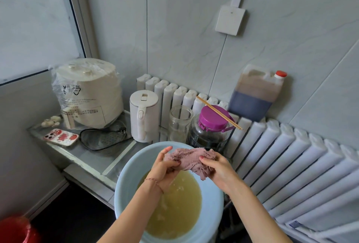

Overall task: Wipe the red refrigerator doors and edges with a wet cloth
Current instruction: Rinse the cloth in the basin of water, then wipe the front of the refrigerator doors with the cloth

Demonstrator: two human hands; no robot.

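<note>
Fingers of both hands, left hand [165, 167] & right hand [217, 169], curled tight round the pinkish cloth [191, 160], bunched betw. them above blue basin [128, 182] of yellowish water. Looks like wringing, prep stage only. Fridge not in view; all wiping left.

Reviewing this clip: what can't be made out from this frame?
Head view only:
- Refrigerator: not in frame, so wiping progress unknown.
- Red object: cut off by the bottom-left corner; identity unclear.
- Bucket base: cut off by the bottom edge; water murky, bottom hidden.
- Cloth: bunched between left hand and right hand; full size hidden.
- Cooker bag print: too small to read.
</note>
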